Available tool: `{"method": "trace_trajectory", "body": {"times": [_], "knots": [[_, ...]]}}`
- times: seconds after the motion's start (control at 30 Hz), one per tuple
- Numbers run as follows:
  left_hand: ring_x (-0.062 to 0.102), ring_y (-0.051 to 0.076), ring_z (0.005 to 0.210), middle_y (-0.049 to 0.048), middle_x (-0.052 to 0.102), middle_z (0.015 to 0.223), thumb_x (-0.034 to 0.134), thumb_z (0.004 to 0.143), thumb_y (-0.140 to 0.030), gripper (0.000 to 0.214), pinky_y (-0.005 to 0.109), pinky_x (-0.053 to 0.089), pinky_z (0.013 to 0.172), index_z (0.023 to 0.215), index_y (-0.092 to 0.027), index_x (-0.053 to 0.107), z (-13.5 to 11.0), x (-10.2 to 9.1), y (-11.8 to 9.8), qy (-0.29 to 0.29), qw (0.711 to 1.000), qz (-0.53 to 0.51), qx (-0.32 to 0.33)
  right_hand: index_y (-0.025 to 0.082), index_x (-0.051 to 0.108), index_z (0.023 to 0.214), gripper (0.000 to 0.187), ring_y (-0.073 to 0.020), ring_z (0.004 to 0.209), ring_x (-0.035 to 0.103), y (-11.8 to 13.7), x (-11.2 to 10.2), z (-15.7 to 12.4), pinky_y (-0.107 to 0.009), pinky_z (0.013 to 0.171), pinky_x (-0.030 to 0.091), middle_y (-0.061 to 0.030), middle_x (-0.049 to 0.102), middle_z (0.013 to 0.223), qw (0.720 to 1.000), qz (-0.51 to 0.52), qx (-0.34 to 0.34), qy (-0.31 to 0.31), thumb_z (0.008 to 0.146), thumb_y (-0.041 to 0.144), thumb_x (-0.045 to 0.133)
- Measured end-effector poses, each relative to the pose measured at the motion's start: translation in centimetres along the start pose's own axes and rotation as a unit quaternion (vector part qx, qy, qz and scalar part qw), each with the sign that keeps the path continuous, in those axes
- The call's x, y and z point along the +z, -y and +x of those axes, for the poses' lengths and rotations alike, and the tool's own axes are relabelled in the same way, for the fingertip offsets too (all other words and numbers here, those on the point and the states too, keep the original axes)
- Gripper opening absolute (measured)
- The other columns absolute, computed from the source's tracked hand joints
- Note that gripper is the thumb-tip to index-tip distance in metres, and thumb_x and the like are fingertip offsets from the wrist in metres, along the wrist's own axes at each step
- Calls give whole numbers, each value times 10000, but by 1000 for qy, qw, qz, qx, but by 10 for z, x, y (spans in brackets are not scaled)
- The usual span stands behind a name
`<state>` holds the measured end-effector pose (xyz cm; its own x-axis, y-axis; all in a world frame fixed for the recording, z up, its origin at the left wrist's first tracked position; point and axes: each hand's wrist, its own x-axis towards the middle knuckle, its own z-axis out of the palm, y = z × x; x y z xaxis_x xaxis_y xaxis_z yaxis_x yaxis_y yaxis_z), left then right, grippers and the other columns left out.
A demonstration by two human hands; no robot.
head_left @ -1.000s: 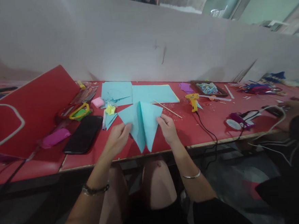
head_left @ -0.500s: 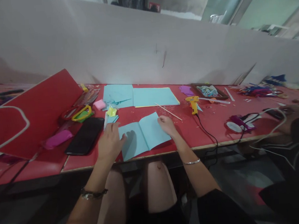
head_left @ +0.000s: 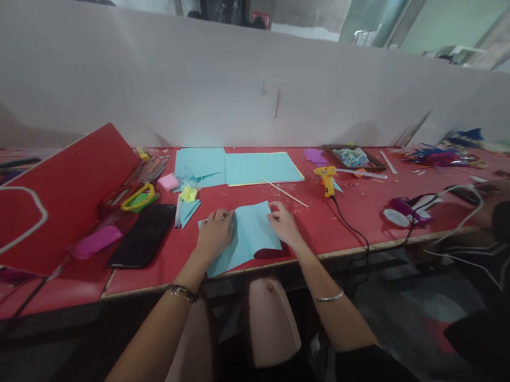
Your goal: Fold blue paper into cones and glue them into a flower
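2 hands of yours on 1 blue sheet (head_left: 252, 229), front edge of red table (head_left: 323, 235).

Your L hand (head_left: 216, 233) lies on the sheet's L part, fingers loosely outstretched & close together, laid on top w/o a grip; your R hand (head_left: 284, 224) has its R edge pinched btwn thumb & bent fingers, almost closed. Sheet's near R side bows up off the table, dark shadow under it. To your L: black phone (head_left: 142, 236), yellow piece (head_left: 189, 194) nr small folded blue paper (head_left: 190, 212). Behind: flat blue sheets (head_left: 260, 167), thin stick (head_left: 286, 193) lying aslant. To your R: yellow glue gun (head_left: 325, 180) w/ black cord (head_left: 348, 224), then brown tray (head_left: 382, 163) w/ bits in it.
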<state>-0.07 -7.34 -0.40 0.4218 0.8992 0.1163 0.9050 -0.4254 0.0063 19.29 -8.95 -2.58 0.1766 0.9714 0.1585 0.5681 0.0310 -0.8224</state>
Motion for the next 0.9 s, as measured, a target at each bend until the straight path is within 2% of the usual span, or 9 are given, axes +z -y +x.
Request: {"method": "trace_trajectory", "body": {"times": [0.3,0.63,0.9], "knots": [[457,265,1030,126,477,1167,267,867,-265,423,415,419,762,1261,-226,418,0,1,-8,1,999,3,-33,228,567,972,254,-159,652,543,9,4,-20,-241,605,350,-16,609,707,989,-149,-20,11,806,224,374],[474,273,1016,143,508,1141,272,867,-217,411,388,416,742,1242,-157,429,2,-1,-12,-1,999,50,4,229,608,886,267,-174,775,580,14,1,-24,-259,684,358,-35,659,853,982,-183,-34,26,832,185,350],[475,263,1033,143,521,1128,275,873,-220,406,374,425,750,1243,-154,429,3,-1,-12,-6,999,50,16,229,602,849,265,-165,756,575,8,-4,-27,-252,671,351,-29,656,837,981,-191,-42,13,814,153,350]]}}
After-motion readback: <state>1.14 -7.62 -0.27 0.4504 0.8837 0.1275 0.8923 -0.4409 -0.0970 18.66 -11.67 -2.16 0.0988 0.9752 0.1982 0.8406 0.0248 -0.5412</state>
